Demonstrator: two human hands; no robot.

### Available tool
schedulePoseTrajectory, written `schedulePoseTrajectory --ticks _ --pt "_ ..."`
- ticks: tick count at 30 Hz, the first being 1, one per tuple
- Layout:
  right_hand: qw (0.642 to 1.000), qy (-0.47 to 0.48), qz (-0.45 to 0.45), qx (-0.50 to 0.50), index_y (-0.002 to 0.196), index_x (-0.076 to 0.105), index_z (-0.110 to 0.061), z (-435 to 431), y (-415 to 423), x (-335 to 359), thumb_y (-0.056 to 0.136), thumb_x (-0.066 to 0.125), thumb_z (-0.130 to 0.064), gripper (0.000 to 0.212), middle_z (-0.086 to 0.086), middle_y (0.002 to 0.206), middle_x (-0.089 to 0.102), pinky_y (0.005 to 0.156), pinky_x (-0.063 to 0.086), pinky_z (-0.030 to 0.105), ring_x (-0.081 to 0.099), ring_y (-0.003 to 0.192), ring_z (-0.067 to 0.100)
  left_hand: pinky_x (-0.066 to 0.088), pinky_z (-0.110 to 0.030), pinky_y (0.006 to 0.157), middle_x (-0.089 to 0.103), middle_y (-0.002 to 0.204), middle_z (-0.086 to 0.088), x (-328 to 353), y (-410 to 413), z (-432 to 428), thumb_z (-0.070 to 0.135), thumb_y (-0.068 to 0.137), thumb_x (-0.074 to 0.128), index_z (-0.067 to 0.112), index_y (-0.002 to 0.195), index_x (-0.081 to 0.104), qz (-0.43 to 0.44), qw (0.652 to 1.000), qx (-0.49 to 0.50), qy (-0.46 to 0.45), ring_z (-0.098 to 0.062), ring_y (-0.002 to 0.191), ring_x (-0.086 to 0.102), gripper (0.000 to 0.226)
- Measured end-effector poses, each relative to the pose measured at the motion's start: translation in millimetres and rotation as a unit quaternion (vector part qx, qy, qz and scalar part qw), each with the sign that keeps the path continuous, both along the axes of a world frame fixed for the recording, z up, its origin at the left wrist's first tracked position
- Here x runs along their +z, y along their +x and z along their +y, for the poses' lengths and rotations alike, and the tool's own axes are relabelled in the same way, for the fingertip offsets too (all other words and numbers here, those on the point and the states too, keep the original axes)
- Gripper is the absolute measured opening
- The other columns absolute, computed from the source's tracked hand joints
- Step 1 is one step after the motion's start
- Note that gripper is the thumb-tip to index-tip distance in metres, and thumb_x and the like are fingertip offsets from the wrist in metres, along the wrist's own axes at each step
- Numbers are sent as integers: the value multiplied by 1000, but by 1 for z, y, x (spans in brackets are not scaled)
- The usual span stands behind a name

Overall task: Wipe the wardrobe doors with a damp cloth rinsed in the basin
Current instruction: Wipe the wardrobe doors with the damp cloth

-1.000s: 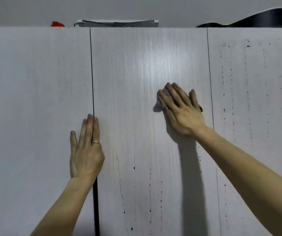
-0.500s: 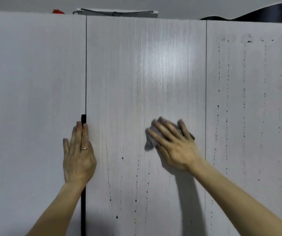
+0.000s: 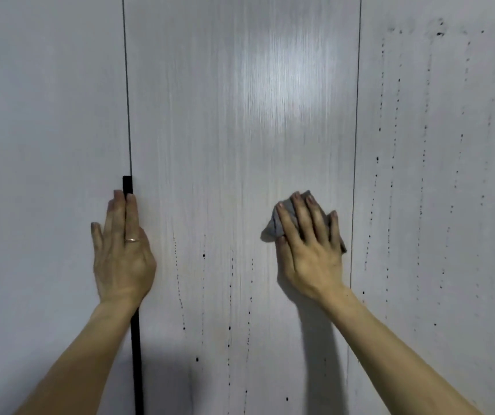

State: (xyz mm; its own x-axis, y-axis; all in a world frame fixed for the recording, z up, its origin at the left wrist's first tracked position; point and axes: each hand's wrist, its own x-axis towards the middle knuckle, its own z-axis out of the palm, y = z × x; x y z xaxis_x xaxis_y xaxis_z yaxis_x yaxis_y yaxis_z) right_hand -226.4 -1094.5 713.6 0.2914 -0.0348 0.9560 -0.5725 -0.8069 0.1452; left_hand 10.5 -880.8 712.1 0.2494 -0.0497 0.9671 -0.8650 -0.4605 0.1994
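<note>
The left hand lies flat, fingers straight, over the black handle strip at the left seam, the right hand presses the grey cloth with splayed fingers against the middle door of 3, and dark specks trail below.

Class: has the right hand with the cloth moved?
Yes. The right hand and cloth slid down the middle door, from well above the black handle's top to about level with it.
</note>
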Motion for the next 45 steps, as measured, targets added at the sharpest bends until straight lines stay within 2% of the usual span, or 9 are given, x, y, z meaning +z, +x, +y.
schedulePoseTrajectory --ticks 4,9,12,19,27,35,38,42,45 --pt "996 -39 84 -16 159 20 -29 -11 -13 26 104 37 -40 58 0 168 9 121 9 58 3 155 21 -12 -33 122 7 167 -8 -1 -1 0 2 105 30 12 159 6 1 1000 -2 1 -27 152 13 61" --pt "999 43 -20 4 160 5 -32 -12 -8 158 105 24 -42 59 -1 168 -1 122 -3 58 -8 154 18 -11 -33 122 6 167 -7 -2 -2 0 12 104 21 14 159 3 3 1000 -7 1 -25 153 11 58" --pt "993 88 -79 16 160 6 -33 -13 -3 183 104 21 -42 58 -1 168 -1 122 -5 57 -6 154 17 -9 -35 123 5 167 -5 -2 -2 1 7 106 26 14 159 6 4 1000 -11 -3 -24 153 11 58" --pt "974 148 -170 37 160 7 -30 -2 4 103 105 27 -38 59 0 168 -3 122 -4 57 -8 154 17 -2 -43 124 7 167 -7 -4 -1 4 7 106 25 14 160 7 4 1000 -26 2 -24 153 11 57" --pt "988 148 -43 -15 160 15 -26 3 -12 -90 102 31 -36 61 2 168 5 119 10 63 0 155 21 -5 -41 124 4 167 -4 -47 1 10 4 106 24 13 159 -1 27 998 -44 34 -17 154 1 59" --pt "988 122 -95 12 161 9 -24 2 -1 66 105 29 -33 60 3 168 1 122 -5 56 -6 154 20 -8 -34 124 9 167 -4 -56 1 8 6 105 21 13 159 -1 40 998 -48 25 -19 154 5 59" --pt "986 103 -133 13 160 12 -20 9 15 51 105 27 -34 59 4 168 5 123 -1 54 -1 155 21 -6 -37 124 7 167 0 -58 4 6 14 104 16 12 159 1 47 998 -41 15 -15 153 3 57" --pt "998 -52 24 7 156 31 -16 23 24 -67 98 49 -33 64 8 164 23 120 18 58 17 153 27 -4 -38 125 3 166 4 -58 6 5 14 105 17 13 159 0 29 999 -41 13 -11 153 1 56" --pt "980 -157 124 8 155 34 -20 13 16 -66 95 55 -36 65 4 163 28 117 24 56 21 152 24 0 -43 125 5 166 2 -60 6 4 11 104 19 12 159 2 24 999 -39 8 -14 153 3 57"
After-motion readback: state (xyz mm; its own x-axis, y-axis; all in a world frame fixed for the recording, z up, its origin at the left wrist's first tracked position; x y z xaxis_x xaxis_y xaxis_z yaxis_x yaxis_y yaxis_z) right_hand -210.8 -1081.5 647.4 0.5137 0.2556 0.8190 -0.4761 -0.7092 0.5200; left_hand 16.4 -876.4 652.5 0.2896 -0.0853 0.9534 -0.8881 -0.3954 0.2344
